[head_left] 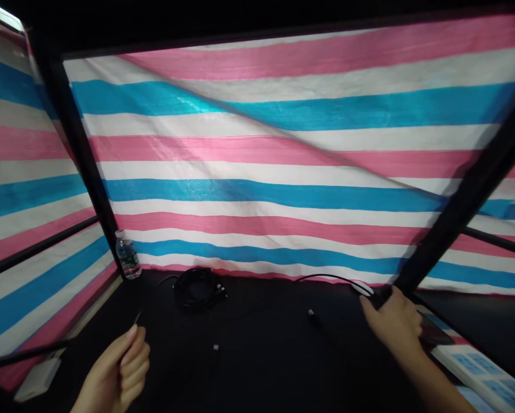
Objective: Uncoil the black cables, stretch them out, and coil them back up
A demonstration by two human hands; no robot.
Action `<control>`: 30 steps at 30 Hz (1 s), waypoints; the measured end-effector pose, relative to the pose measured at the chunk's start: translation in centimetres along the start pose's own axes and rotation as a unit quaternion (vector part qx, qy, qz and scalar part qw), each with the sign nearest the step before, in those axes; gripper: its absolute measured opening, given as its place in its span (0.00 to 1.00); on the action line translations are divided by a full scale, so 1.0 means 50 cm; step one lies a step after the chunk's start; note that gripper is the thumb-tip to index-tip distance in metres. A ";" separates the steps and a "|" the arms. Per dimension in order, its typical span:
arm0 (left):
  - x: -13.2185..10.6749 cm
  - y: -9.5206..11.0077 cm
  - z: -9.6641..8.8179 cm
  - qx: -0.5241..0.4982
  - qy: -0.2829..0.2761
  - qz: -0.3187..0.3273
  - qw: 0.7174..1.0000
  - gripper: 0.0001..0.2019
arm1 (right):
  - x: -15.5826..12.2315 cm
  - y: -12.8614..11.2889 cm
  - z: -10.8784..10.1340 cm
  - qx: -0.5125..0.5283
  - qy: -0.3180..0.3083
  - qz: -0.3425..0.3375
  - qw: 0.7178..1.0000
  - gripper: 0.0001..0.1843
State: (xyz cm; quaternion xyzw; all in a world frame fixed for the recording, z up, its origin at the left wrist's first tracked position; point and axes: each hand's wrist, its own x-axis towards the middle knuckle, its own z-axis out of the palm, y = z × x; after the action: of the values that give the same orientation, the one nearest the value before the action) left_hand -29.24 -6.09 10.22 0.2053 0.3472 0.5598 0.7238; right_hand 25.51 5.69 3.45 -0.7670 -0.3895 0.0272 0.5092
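My left hand [120,367] is closed in a pinch at the lower left. A short, thin strip [138,316] sticks up from its fingertips, too small to name. My right hand [392,321] reaches to the foot of the black post on the right. A black cable [330,276] curves along the back of the table into the grip between its thumb and fingers. Between the hands lie a cable plug [312,314] and another small plug end [216,347], their cords barely visible against the black surface. A coiled black cable [196,288] with several connector ends rests farther back.
A clear plastic bottle [128,256] stands in the back left corner. White power strips lie at the right edge [481,367] and lower left [38,378]. Black frame posts [459,206] and striped sheeting [261,149] enclose the black table [266,373].
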 end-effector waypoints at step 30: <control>0.152 0.001 0.204 0.239 -0.330 -0.117 0.906 0.24 | -0.251 -0.302 0.293 0.418 -0.316 -0.147 0.839 0.22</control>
State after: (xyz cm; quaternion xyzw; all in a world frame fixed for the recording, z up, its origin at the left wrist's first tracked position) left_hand -20.77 2.11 15.06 0.5034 0.2329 0.2718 0.7864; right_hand 1.74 11.67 4.06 -0.3649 -0.5887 0.3532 0.6290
